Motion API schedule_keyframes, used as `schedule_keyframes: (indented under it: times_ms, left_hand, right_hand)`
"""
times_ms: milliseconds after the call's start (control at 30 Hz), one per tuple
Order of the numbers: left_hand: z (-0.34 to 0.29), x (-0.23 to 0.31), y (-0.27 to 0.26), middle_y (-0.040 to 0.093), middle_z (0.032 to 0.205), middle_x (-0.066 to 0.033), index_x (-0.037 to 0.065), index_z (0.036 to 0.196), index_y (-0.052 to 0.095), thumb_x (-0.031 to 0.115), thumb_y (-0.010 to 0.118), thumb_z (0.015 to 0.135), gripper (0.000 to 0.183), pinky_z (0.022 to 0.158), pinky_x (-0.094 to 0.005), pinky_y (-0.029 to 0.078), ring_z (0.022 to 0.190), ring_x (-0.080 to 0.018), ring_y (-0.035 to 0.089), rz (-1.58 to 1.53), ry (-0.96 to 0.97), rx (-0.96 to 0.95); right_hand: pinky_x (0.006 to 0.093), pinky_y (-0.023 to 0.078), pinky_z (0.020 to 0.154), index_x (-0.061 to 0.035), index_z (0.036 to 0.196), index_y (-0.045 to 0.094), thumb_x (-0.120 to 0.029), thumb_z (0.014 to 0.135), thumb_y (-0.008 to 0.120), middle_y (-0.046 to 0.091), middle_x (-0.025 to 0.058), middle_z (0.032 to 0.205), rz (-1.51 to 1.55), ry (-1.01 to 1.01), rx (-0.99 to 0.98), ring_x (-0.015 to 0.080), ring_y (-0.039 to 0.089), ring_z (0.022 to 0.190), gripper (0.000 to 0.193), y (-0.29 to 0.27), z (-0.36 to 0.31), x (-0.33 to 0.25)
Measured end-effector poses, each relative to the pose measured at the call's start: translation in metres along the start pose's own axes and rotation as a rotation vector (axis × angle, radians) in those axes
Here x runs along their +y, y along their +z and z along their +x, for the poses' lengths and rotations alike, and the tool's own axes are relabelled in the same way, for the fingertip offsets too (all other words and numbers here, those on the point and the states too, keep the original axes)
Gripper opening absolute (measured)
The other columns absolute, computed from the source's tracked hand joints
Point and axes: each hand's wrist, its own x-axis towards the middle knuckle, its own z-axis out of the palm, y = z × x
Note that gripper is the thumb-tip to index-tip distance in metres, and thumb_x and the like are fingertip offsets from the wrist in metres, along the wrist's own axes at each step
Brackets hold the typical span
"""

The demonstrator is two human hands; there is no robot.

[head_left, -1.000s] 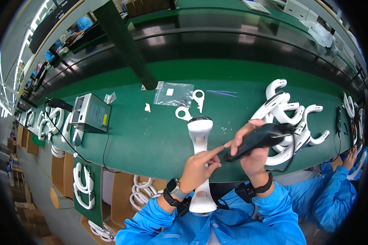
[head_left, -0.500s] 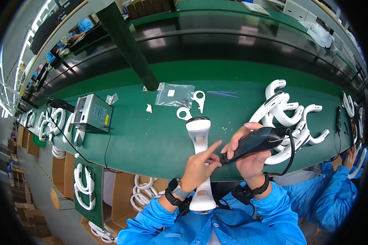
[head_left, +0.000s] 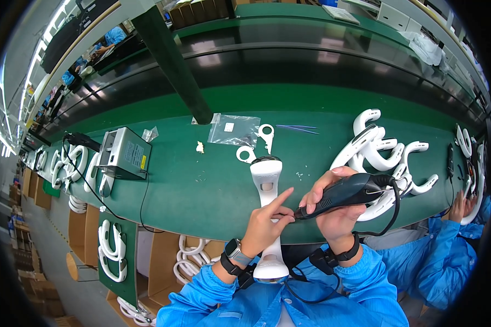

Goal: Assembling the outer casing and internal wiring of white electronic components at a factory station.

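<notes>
Gripping a dark corded driver, the right hand now has the tool tilted lower than a second ago, tip dropped to the white handle piece just beside the left index finger. Left hand clenched around that piece mid-shaft, index finger straightened and pointing up along it; half a second back the finger lay closer to the tip. The piece stands lengthwise off the desk edge, head end on the green surface, foot end over the lap, unmoved across the frames. Reads as tip being seated, finger guiding. Outward: two white loops and a clear bag beyond the head; pile of white curved shells to the right; grey box at left. A co-worker's blue sleeve at far right.
</notes>
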Motion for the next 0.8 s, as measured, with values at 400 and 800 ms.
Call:
schedule_keyframes:
  times_ms: [400,800]
  left_hand:
    - [-0.019,-0.003,-0.041,0.067,0.122,-0.0184,0.009,0.139,0.054,-0.005,0.068,0.082,0.061,0.094,-0.0397,0.054,0.114,-0.0295,0.066,0.006,0.09,0.079]
    - [-0.072,-0.021,-0.035,0.055,0.141,-0.006,0.013,0.12,0.064,0.002,0.071,0.075,0.046,0.107,-0.0492,0.044,0.136,-0.0325,0.045,0.476,0.344,-0.198]
  right_hand:
    - [0.0361,0.057,0.071,-0.0051,0.127,0.041,-0.078,0.08,0.054,0.057,0.0115,0.088,-0.053,-0.015,0.002,0.0168,0.061,0.069,0.088,-0.004,0.0,-0.007]
    - [0.0407,0.056,0.073,-0.0021,0.115,0.048,-0.085,0.082,0.042,0.052,0.0107,0.087,-0.079,0.118,-0.187,0.0193,0.06,0.069,0.089,0.042,0.023,-0.001]
